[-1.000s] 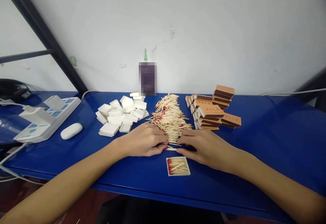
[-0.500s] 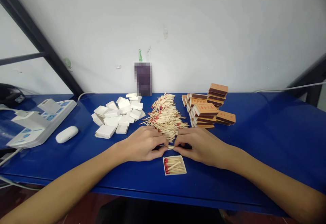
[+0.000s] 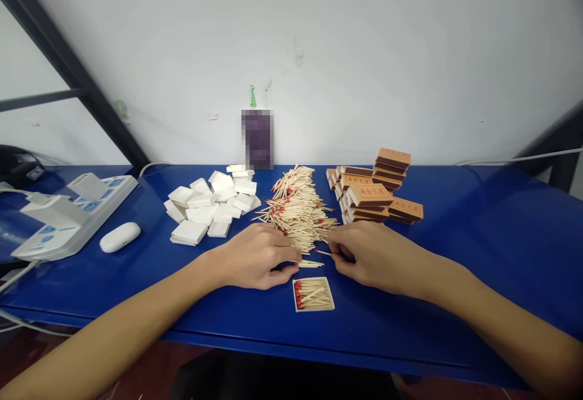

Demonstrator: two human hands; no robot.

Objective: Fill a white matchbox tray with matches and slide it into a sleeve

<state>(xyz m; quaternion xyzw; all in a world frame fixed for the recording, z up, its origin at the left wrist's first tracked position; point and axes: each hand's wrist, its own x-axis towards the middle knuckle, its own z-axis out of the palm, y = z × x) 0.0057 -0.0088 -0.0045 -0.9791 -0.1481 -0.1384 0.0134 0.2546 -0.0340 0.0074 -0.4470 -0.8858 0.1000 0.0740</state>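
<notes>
My left hand (image 3: 266, 255) is closed, pinching a few matches (image 3: 310, 264) whose pale sticks point right. My right hand (image 3: 364, 254) is closed at the right of the pile, with a single red-headed match (image 3: 322, 252) at its fingertips. Between and behind both hands spreads a big heap of loose matches (image 3: 300, 212). Just in front of them lies a white matchbox tray (image 3: 314, 294), holding a layer of matches with their red heads to the left and one lying slantwise on top.
White inner trays (image 3: 200, 215) are heaped left of the matches. Printed matchbox sleeves (image 3: 368, 195) are stacked at the right. A white earbud case (image 3: 119, 237) and a power strip (image 3: 77, 221) lie at the left of the blue table (image 3: 478, 254). A blurred dark rectangle (image 3: 258, 140) stands against the wall.
My right hand has moved right, away from my left hand, and now has a single match at its fingertips. My left hand stays in place with its matches.
</notes>
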